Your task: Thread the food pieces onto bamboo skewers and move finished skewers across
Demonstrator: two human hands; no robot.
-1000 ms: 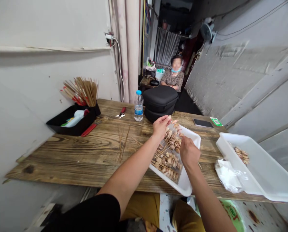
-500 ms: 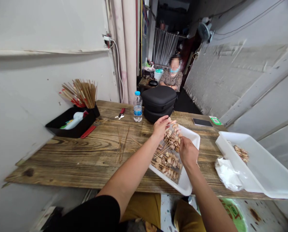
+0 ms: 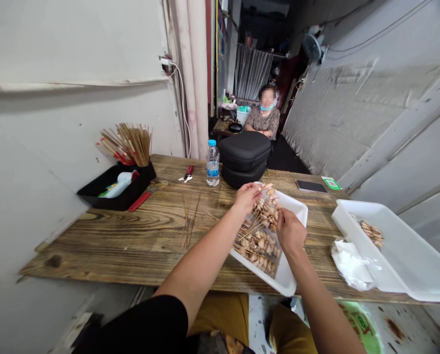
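Observation:
Over the far part of a white plastic tray, my two hands are closed on one meat skewer, with several pale pieces threaded along it. My left hand pinches its far end, and my right hand grips the nearer end; the fingertips are partly hidden. Beneath them, the tray holds rows of threaded skewers, their bare sticks pointing left under my left forearm. The pieces look like pinkish-tan meat, but their exact kind cannot be made out.
Loose bamboo sticks lie left of the tray. Behind it stand a water bottle and a black case. A second white tray and plastic bag are right; a black organizer is left. A person sits beyond.
The view has shifted slightly, so the table appears a little farther right. My left fingers have dipped slightly at the skewer's far end; both hands stay on it.

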